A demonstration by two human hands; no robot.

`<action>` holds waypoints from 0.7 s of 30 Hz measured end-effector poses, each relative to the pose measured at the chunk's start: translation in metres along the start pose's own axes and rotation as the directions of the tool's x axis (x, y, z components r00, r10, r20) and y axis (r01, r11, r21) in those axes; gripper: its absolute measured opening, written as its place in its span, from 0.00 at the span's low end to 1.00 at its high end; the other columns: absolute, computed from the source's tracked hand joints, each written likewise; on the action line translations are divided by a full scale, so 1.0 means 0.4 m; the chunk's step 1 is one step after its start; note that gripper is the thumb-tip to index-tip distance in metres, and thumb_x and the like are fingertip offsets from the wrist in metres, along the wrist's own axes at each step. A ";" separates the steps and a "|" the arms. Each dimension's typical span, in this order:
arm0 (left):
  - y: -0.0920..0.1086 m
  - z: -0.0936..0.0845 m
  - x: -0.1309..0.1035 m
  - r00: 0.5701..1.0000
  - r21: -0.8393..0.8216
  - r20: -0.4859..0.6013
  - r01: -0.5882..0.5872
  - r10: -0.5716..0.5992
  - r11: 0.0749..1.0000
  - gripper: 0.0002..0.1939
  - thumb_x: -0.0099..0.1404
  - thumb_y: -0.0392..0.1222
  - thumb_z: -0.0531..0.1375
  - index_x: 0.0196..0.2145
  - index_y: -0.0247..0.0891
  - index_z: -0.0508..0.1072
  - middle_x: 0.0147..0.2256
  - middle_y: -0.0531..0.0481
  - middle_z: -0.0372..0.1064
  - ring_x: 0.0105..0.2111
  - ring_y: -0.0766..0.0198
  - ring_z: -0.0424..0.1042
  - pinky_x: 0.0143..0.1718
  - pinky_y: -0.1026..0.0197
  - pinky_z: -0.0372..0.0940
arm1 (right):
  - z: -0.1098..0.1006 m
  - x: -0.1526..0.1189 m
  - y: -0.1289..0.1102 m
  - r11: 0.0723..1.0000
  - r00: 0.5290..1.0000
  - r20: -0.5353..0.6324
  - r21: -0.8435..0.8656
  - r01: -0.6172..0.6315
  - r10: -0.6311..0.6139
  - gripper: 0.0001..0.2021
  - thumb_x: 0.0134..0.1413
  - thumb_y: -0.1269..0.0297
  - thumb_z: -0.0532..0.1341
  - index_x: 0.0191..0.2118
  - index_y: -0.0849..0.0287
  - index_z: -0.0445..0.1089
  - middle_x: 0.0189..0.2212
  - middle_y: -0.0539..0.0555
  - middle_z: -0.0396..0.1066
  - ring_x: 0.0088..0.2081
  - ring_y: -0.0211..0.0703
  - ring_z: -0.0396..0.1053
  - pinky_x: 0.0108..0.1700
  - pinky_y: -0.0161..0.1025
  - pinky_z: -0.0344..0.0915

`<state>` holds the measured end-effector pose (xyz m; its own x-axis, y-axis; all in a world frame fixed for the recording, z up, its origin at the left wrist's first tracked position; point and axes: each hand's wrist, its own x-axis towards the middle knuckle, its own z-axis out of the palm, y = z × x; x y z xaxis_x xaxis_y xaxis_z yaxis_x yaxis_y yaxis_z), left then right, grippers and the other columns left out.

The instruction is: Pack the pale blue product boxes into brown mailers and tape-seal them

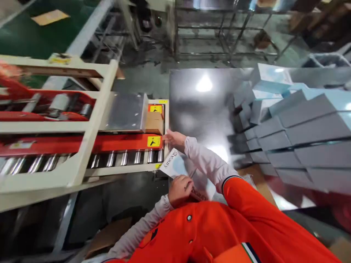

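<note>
Two white and pale-blue printed boxes lie close to my body at the metal table's edge: one box reads "beauty", and a second box is partly behind my right sleeve. My left hand curls over their near side and grips a box; its fingertips are partly hidden. Stretched out to the left, my right hand has its fingers apart and nothing in it. Its fingertips are at the end of the red rail on the roller machine, near a brown carton.
A shiny metal table extends ahead. Stacked pale-blue boxes fill its right side. Left stands the cream machine frame with steel rollers and a grey plate. Metal racks stand beyond; a green belt is far left.
</note>
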<state>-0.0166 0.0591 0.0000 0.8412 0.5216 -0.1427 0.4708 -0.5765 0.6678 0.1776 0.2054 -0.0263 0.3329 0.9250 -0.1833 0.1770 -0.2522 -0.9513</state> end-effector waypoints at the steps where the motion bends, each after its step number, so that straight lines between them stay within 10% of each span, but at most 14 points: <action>1: 0.007 0.009 0.002 0.999 0.063 0.054 0.003 -0.007 0.998 0.14 0.66 0.49 0.54 0.37 0.47 0.80 0.36 0.45 0.76 0.40 0.52 0.75 0.47 0.48 0.72 | -0.045 -0.069 0.029 1.000 1.000 -0.001 0.011 -0.018 0.018 0.22 0.61 0.45 0.59 0.38 0.62 0.76 0.27 0.48 0.77 0.32 0.38 0.72 0.41 0.39 0.71; 4: 0.012 0.046 0.001 0.998 0.295 -0.014 0.061 -0.060 0.953 0.28 0.60 0.60 0.62 0.53 0.44 0.77 0.56 0.36 0.68 0.59 0.33 0.62 0.57 0.33 0.60 | -0.226 -0.342 0.128 0.989 0.959 -0.251 -0.034 -0.147 0.134 0.15 0.56 0.52 0.64 0.39 0.59 0.78 0.39 0.51 0.79 0.41 0.43 0.73 0.48 0.39 0.70; 8: -0.006 0.117 0.027 0.988 0.442 0.099 0.066 -0.121 0.894 0.41 0.60 0.66 0.61 0.67 0.52 0.60 0.71 0.37 0.37 0.67 0.16 0.29 0.54 0.15 0.42 | -0.460 -0.773 0.263 0.846 0.624 -0.711 -0.077 -0.527 0.324 0.27 0.56 0.52 0.61 0.54 0.69 0.70 0.55 0.69 0.69 0.58 0.59 0.64 0.61 0.54 0.58; 11: -0.018 0.142 0.122 0.975 0.518 0.170 0.033 -0.141 0.854 0.39 0.63 0.68 0.56 0.68 0.57 0.55 0.73 0.42 0.29 0.66 0.16 0.23 0.54 0.13 0.36 | -0.542 -1.008 0.353 0.475 0.405 -0.769 -0.151 -0.867 0.495 0.49 0.41 0.46 0.70 0.66 0.63 0.56 0.66 0.69 0.52 0.66 0.64 0.51 0.63 0.55 0.54; 13: -0.013 0.123 0.219 0.973 0.534 0.185 0.020 -0.140 0.845 0.40 0.64 0.69 0.55 0.69 0.57 0.53 0.73 0.44 0.27 0.67 0.17 0.22 0.55 0.14 0.35 | -0.555 -1.094 0.395 0.304 0.336 -0.745 -0.186 -0.934 0.577 0.56 0.34 0.42 0.72 0.68 0.58 0.51 0.68 0.67 0.47 0.67 0.64 0.50 0.63 0.54 0.54; 17: 0.062 0.058 0.373 0.991 0.508 0.136 -0.074 0.004 0.858 0.37 0.68 0.58 0.58 0.69 0.45 0.56 0.73 0.41 0.31 0.68 0.24 0.24 0.60 0.19 0.33 | -0.542 -1.150 0.433 0.245 0.320 -0.761 -0.215 -0.945 0.565 0.53 0.35 0.33 0.69 0.66 0.54 0.55 0.64 0.65 0.53 0.65 0.62 0.53 0.61 0.57 0.56; 21: 0.188 0.098 0.307 0.970 0.304 0.170 -0.220 0.174 0.927 0.29 0.71 0.41 0.55 0.67 0.32 0.57 0.68 0.32 0.46 0.68 0.40 0.44 0.67 0.35 0.43 | -0.534 -1.162 0.441 0.215 0.249 -0.807 -0.155 -0.964 0.536 0.57 0.28 0.31 0.71 0.63 0.59 0.57 0.62 0.69 0.56 0.63 0.65 0.55 0.58 0.61 0.59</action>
<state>0.1327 0.0551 0.0041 0.9431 0.2987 -0.1463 0.3325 -0.8400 0.4287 0.2519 -0.3298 -0.0561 0.9250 -0.1342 -0.3554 -0.1398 -0.9901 0.0101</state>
